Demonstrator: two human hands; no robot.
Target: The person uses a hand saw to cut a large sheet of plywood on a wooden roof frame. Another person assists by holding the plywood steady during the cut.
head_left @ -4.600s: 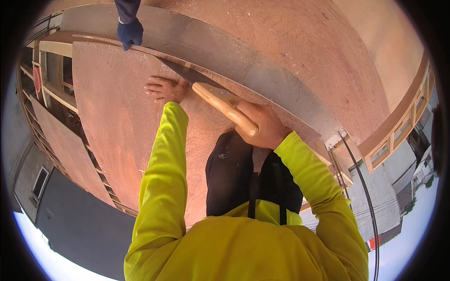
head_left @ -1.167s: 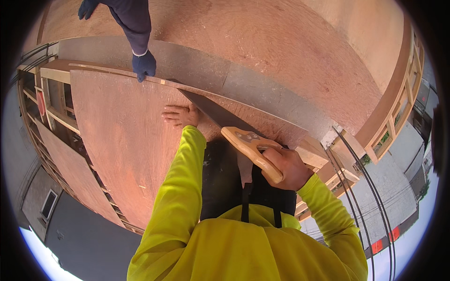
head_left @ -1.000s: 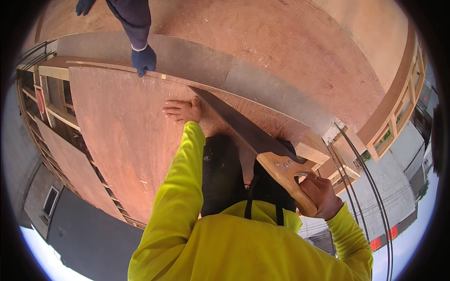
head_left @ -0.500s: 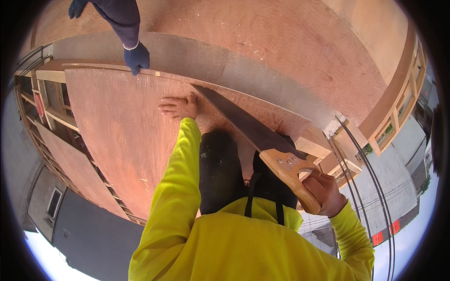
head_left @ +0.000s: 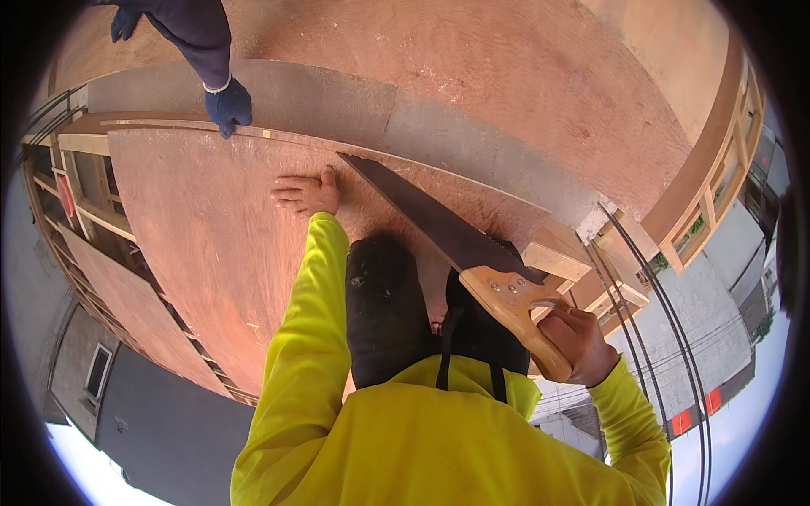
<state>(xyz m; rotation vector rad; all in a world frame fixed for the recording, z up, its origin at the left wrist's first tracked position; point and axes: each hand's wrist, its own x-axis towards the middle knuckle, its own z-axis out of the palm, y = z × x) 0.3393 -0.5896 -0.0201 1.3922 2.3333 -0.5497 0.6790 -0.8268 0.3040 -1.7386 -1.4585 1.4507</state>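
Note:
My left hand (head_left: 310, 193) lies flat on a reddish plywood sheet (head_left: 202, 228), fingers pointing left. In my right hand (head_left: 579, 344) is the wooden handle of a hand saw (head_left: 430, 221), the fingers wrapped through its grip. The dark blade slants up and to the left, and its tip lies near the far edge of the sheet, right of my left hand. Whether the teeth touch the wood I cannot tell. Beyond that edge, a co-worker's blue-gloved hand (head_left: 228, 107) presses on a thin wooden strip (head_left: 160, 125) along the sheet.
Past the strip runs a grey band (head_left: 312, 93), with more plywood (head_left: 506, 59) behind it. Open timber framing (head_left: 713, 202) shows at the right and also at the left. Black cables (head_left: 666, 304) hang down at the right. Grey walls and roofs lie far below.
The whole view has shifted slightly, so everything sits a little further left. My left hand stays flat on the sheet and the saw keeps nearly the same slant.

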